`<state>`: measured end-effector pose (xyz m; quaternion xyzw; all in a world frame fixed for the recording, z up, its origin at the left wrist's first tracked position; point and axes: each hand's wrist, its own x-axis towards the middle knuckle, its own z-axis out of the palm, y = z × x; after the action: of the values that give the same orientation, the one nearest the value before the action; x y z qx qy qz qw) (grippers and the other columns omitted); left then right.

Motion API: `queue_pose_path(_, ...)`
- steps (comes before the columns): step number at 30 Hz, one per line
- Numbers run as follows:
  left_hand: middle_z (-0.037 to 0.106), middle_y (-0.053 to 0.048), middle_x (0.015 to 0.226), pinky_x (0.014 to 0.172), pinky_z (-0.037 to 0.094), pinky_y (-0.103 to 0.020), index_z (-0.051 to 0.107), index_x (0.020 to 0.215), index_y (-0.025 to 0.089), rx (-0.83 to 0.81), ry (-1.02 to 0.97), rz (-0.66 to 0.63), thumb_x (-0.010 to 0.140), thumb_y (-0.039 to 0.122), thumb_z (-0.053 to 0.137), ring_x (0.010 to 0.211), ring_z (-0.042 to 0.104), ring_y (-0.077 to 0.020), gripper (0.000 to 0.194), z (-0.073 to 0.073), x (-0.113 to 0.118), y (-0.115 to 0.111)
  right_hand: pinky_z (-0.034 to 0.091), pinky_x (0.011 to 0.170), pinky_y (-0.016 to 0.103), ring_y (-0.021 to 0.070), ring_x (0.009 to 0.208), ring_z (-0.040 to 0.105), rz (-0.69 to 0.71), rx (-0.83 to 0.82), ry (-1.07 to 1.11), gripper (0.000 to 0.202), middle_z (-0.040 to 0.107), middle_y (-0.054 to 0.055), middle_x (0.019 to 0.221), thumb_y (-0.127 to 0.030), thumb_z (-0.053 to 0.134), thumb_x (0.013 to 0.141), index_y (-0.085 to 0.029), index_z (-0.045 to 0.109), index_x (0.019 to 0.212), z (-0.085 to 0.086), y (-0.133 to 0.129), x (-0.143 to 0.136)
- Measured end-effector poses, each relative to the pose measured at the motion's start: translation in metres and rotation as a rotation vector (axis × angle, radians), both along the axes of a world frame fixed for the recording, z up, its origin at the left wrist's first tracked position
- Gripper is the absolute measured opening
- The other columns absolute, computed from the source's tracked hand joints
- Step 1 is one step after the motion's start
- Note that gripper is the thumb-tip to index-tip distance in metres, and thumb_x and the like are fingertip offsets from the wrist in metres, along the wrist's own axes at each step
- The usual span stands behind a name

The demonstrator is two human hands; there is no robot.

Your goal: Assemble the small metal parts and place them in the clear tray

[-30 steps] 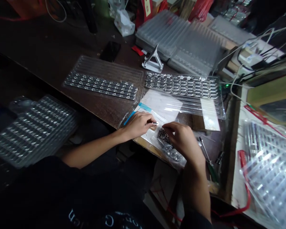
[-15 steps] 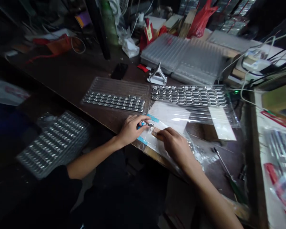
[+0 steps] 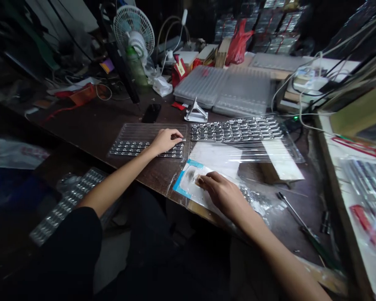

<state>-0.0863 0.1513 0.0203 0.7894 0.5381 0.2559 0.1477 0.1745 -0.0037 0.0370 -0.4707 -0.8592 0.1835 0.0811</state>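
My left hand point(image 3: 166, 140) is over the right end of the left clear tray point(image 3: 138, 130), thumb and fingertips pinched on a small shiny metal part point(image 3: 183, 139). Rows of similar metal parts point(image 3: 128, 149) fill the near half of that tray. My right hand point(image 3: 221, 190) is closed around a small brown block point(image 3: 199, 182), its fingers covering most of it. The block rests on a white sheet point(image 3: 188, 177) edged with blue tape point(image 3: 182, 191), beside a dark smudge. Loose metal pieces point(image 3: 253, 196) in clear plastic lie to the right of this hand.
A second clear tray point(image 3: 238, 127) holds rows of metal parts, propped on a white-topped block point(image 3: 283, 161). Behind stand a white stand point(image 3: 196, 113), a phone point(image 3: 151, 113) and stacked clear trays point(image 3: 225, 88). A screwdriver point(image 3: 301, 221) lies at right; another filled tray point(image 3: 69, 205) sits low left.
My left hand has moved from the white sheet, up and left to the left tray, with a small metal part. My right hand stays at the sheet with the brown block. The view has shifted.
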Motion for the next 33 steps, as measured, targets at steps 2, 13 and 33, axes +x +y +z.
queue_pose_path(2,0.075,-0.004,0.093,0.088,0.046,-0.035,0.075,0.086,0.022,0.003,0.058,-0.018,0.082,0.025,0.068,0.088,0.064,-0.0204,0.008,-0.003,0.003,0.006,0.046,0.080,0.028,0.0203,0.099,0.064,-0.020,0.023,0.086,0.033,0.064,0.011,0.119,-0.025,0.040,0.101,-0.018,0.063,0.124,0.004,0.000,0.006)
queue_pose_path(13,0.073,-0.007,0.101,0.094,0.040,-0.042,0.075,0.080,0.022,-0.026,0.442,0.049,0.078,0.022,0.068,0.099,0.061,-0.0279,0.008,0.023,-0.011,0.007,0.037,0.061,0.028,0.0219,0.080,0.068,-0.076,-0.148,-0.190,0.018,0.072,0.008,0.096,-0.017,0.058,0.088,-0.022,0.073,0.097,0.026,-0.010,0.044)
queue_pose_path(33,0.063,-0.010,0.104,0.097,0.042,-0.041,0.068,0.088,0.014,0.165,0.163,-0.218,0.086,0.019,0.066,0.106,0.054,-0.0275,0.005,0.003,0.133,0.004,0.036,0.064,0.028,0.0188,0.080,0.064,-0.035,-0.171,-0.231,0.016,0.068,0.010,0.099,-0.013,0.052,0.088,-0.017,0.066,0.093,0.024,-0.010,0.040)
